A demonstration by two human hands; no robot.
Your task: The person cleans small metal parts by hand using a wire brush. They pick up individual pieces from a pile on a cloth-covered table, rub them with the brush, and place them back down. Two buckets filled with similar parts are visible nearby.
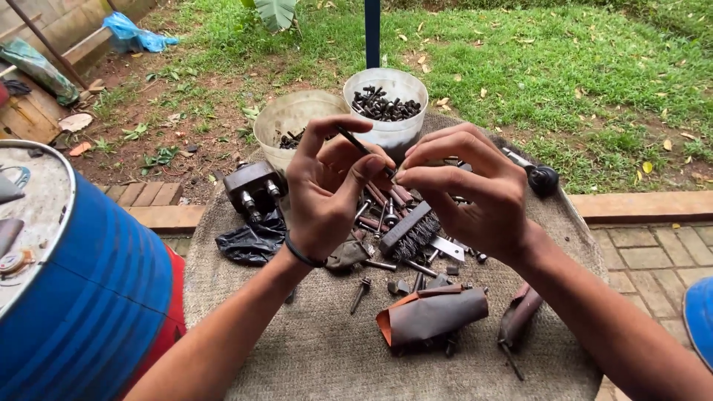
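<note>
Over burlap-covered table (312,349) — both hands, left hand (327,193) and right hand (464,189), pinch thin bolt (362,145) between them.

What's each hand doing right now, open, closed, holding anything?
Left hand: closed, pinching a thin dark bolt between thumb and fingers.
Right hand: closed, fingertips pinched at the bolt's lower end; what they hold cannot be told.

Bolts (386,223) crowd mat (312,349); near edge free

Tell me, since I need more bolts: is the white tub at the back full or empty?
Partly full. The white tub stands upright and holds a dark heap of bolts well below its rim.
</note>
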